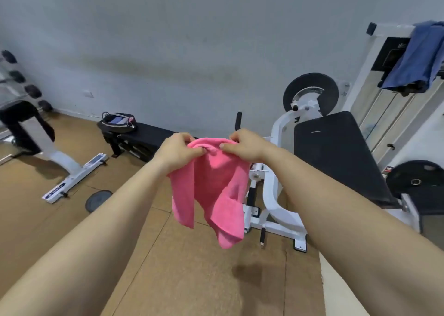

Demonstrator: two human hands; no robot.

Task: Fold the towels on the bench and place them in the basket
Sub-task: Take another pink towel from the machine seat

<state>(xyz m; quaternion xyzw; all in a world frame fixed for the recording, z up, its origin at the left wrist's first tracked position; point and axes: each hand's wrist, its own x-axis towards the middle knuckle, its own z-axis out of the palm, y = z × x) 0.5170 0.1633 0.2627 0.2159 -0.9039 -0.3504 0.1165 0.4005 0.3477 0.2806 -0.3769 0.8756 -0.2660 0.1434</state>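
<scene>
Hanging over the floor, a pink towel (211, 186) is pinched at its top edge by the left hand (179, 151) and right hand (245, 145), fingers curled.

On my feed, both bare forearms extend forward and converge. The left hand (176, 151) pinches the top edge of the pink towel (216, 190) at its left end, thumb pressed against curled fingers. The right hand (246, 147) pinches the same edge just beside it; its fingertips appear tucked behind the towel.
</scene>
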